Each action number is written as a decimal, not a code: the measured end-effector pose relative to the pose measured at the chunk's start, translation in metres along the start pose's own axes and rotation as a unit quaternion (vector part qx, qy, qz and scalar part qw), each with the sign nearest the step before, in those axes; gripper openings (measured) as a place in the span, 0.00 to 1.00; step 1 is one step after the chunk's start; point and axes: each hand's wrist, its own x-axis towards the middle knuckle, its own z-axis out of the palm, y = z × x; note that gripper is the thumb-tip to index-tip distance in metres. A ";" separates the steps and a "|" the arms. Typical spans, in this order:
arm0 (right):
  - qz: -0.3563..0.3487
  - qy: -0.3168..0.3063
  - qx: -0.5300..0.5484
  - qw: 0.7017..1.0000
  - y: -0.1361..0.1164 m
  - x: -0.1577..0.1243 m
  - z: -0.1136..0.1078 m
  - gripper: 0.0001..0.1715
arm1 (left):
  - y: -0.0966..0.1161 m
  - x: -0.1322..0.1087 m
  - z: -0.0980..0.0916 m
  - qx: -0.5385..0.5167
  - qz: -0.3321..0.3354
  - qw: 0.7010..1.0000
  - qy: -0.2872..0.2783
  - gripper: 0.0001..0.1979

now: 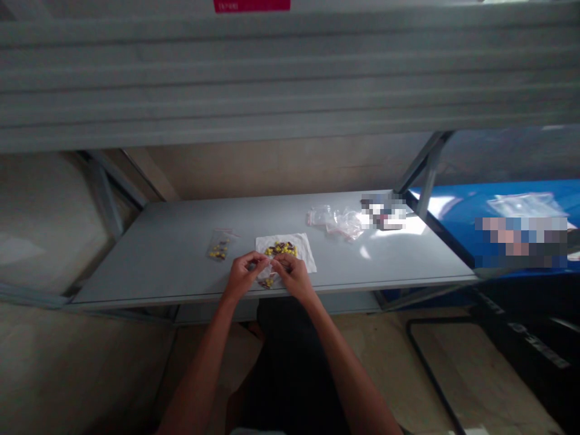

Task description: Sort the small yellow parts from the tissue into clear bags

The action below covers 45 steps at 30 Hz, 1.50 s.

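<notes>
My left hand point(243, 275) and my right hand point(293, 275) meet at the fingertips above the near edge of a grey metal shelf point(136, 266). Between them they pinch the top of a small clear plastic bag point(267, 280) with yellow pieces in its lower corner. Just behind lies a white paper napkin point(294, 251) bearing a heap of small yellow and dark brown pieces point(280, 249). My hands hide its near part. To the left lies a similar bag point(219, 246) holding yellow and dark pieces.
Crumpled clear plastic bags point(338, 222) lie to the right, beside a pixelated pile of items point(384, 211). A lower shelf board point(290, 78) hangs overhead, and metal uprights stand at the back. A blue surface point(498, 205) with pixelated items lies to the right.
</notes>
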 end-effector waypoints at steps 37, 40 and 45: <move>-0.016 0.010 -0.035 0.999 -0.004 -0.001 0.000 0.17 | -0.004 0.000 0.001 -0.013 0.006 1.000 -0.010 0.13; 0.003 0.025 -0.015 1.000 -0.002 0.000 0.001 0.17 | -0.003 0.000 0.000 -0.048 -0.008 0.998 0.026 0.13; 0.008 0.041 -0.032 0.999 0.002 0.001 -0.001 0.21 | -0.001 0.000 0.001 -0.100 -0.025 0.994 0.020 0.14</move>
